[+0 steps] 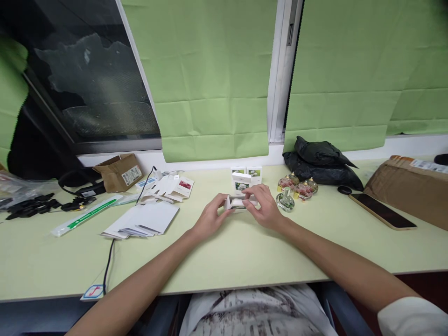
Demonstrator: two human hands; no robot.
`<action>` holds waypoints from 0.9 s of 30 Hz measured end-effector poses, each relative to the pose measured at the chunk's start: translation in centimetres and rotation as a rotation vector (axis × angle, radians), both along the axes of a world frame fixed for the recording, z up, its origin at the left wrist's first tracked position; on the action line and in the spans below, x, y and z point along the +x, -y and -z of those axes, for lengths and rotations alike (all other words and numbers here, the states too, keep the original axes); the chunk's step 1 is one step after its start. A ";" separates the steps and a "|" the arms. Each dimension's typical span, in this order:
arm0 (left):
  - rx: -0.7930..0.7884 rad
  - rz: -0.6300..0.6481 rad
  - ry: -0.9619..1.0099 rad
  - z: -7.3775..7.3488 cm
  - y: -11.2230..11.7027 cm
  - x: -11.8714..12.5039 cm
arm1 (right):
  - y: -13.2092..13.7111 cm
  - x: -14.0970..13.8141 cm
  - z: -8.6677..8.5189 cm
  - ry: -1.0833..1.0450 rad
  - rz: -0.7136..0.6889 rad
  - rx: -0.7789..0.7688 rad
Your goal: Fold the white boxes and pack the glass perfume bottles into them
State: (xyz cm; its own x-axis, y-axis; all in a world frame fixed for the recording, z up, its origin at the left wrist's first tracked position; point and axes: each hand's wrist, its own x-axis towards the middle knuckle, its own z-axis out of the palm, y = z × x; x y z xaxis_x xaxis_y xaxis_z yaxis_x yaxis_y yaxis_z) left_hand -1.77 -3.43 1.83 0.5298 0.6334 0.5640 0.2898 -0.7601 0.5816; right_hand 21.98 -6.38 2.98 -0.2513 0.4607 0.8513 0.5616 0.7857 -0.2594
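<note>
A small white carton [239,203] is held low over the table, with its end flaps standing up. My left hand [211,216] grips its left side between thumb and fingers. At the carton's right side, my right hand [265,208] is closed with thumb and fingertips on the upper edge; the carton's inside is mostly hidden. Just behind stands a white box with a flower picture [241,185], and two more such boxes [254,173] are at the back. Right of my right hand are a clear green glass bottle [285,201] and several pink and gold bottles [304,190].
Left lie a stack of flat white cartons [150,218], unfolded packaging [168,186], a brown box [121,173], a green-and-white strip [91,214] and a black cable [109,261]. Right are black plastic bags [324,163], a phone [382,211] and a large cardboard box [409,189].
</note>
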 end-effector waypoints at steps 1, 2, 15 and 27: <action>0.052 -0.003 -0.029 -0.1 0.0 -0.1 | 0.1 0.1 0.0 -0.002 -0.013 0.014; 0.095 -0.003 -0.059 -0.2 0.1 -0.2 | 0.1 0.1 0.0 -0.007 -0.021 0.025; 0.216 0.048 -0.185 -0.3 0.1 -0.6 | -0.2 -0.1 -0.3 -0.141 -0.242 -0.403; 0.245 0.061 -0.215 -0.3 -0.1 -0.9 | -1.8 0.2 0.0 -0.246 -0.392 -0.847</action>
